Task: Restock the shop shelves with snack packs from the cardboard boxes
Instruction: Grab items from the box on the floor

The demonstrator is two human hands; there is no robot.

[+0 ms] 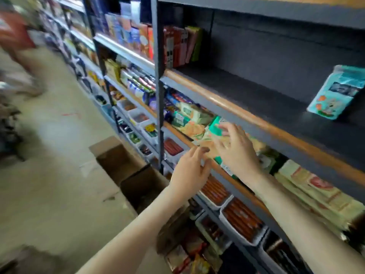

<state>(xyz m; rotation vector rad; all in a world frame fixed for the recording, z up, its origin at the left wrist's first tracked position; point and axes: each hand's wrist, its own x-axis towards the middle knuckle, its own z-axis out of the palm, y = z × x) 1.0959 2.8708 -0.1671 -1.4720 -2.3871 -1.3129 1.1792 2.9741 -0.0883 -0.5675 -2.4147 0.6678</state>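
Note:
Both my hands reach into the middle shelf [199, 147], which is packed with flat green and cream snack packs [189, 123]. My right hand [237, 149] lies with fingers spread on a green-edged pack [214, 126] at the shelf front. My left hand [189, 171] hovers just left of it, fingers apart, touching the pack's lower edge; the image is blurred. An open cardboard box [126, 165] stands on the floor below, and another holding snack packs [187, 254] sits near my left forearm.
The upper dark shelf [256, 95] holds one teal pouch [335, 91] at right and red boxes [177, 46] at left. White trays of sausages [243, 220] fill the lower shelf. A blurred person in red [13, 30] stands far down the aisle.

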